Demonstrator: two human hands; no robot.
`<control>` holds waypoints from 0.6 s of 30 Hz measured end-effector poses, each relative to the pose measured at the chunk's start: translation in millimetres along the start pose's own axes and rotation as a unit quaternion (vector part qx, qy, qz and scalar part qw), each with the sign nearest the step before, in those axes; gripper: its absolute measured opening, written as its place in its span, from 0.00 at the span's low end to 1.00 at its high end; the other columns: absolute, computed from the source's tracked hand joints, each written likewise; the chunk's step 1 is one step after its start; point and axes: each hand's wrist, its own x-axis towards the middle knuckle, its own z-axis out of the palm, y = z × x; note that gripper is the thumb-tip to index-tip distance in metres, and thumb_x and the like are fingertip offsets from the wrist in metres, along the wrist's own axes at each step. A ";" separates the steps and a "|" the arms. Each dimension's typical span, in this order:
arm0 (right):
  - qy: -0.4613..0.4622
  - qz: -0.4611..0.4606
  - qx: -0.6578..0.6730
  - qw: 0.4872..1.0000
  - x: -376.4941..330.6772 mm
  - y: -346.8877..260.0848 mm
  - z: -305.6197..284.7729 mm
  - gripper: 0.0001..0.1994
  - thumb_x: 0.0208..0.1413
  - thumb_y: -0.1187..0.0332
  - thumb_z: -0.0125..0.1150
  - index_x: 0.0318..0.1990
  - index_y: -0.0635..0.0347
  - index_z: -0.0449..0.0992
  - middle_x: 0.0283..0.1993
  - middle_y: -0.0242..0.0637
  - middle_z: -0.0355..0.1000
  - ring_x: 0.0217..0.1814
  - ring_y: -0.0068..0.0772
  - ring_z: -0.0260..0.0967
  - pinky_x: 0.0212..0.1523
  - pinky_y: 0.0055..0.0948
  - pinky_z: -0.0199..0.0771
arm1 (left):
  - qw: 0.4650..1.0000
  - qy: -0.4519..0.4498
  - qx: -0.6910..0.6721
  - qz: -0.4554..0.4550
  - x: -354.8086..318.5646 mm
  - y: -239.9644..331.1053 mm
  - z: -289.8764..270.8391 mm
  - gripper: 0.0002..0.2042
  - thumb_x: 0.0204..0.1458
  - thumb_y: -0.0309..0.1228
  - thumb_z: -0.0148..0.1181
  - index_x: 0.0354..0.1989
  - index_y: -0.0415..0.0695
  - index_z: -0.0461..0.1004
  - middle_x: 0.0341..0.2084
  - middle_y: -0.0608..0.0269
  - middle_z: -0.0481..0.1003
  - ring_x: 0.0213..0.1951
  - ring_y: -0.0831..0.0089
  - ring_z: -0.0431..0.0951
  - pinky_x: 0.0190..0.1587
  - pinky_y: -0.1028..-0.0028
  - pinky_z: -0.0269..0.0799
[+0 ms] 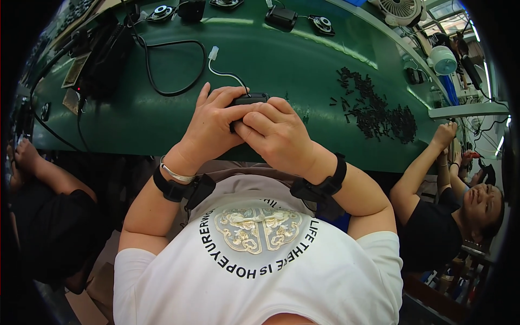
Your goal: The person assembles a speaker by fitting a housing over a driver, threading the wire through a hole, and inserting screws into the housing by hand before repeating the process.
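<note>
Over the near part of the green worktable [179,122], both my hands close round a small black plastic box [250,99], which looks like a speaker housing. Fingers of my left hand [208,124] wrap its left side. My right hand [284,135] grips the right side, fingers curled and thumb pressed against it. Most of the box is hidden by my fingers. From its top a thin black-and-white cable [225,74] curves up to a white plug [213,53], which hangs free beyond my left fingers.
Many small black pins or screws [374,108] lie heaped at right. Along the far side are a round speaker [322,24] and another black box [281,19]. A black cord [157,89] loops at left near a dark device [103,59]. Co-workers sit on both sides.
</note>
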 end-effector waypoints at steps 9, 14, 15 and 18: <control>-0.039 0.370 -0.016 0.928 -76.4 69.5 -82.6 0.06 0.52 0.75 0.64 0.38 0.60 0.79 0.34 0.39 0.74 0.35 0.43 0.72 0.37 0.34 0.73 | 0.999 -0.027 -0.012 -0.012 0.9 0.6 -8.3 0.27 0.35 0.32 0.75 0.50 0.59 0.80 0.56 0.61 0.71 0.60 0.60 0.68 0.68 0.40 0.48; -0.113 0.306 -0.050 0.944 -81.0 88.8 -67.8 0.04 0.53 0.75 0.63 0.37 0.62 0.78 0.34 0.41 0.73 0.34 0.45 0.72 0.36 0.34 0.73 | 0.999 -0.029 -0.009 -0.028 -2.8 0.4 -9.7 0.27 0.36 0.33 0.76 0.50 0.60 0.80 0.55 0.62 0.71 0.60 0.60 0.68 0.67 0.40 0.49; -0.127 0.310 -0.057 0.941 -83.0 89.6 -68.5 0.05 0.54 0.75 0.62 0.37 0.62 0.77 0.34 0.41 0.73 0.35 0.45 0.72 0.37 0.35 0.73 | 0.999 -0.028 -0.008 -0.023 -2.6 2.5 -8.5 0.27 0.35 0.33 0.76 0.50 0.60 0.80 0.55 0.62 0.71 0.60 0.59 0.68 0.67 0.39 0.49; -0.150 0.308 -0.058 0.938 -83.7 96.1 -65.1 0.05 0.54 0.75 0.62 0.38 0.63 0.76 0.34 0.42 0.72 0.36 0.46 0.73 0.37 0.35 0.74 | 0.999 -0.026 0.005 -0.027 -1.2 4.1 -8.4 0.27 0.35 0.33 0.76 0.50 0.61 0.80 0.55 0.62 0.71 0.61 0.59 0.67 0.67 0.39 0.49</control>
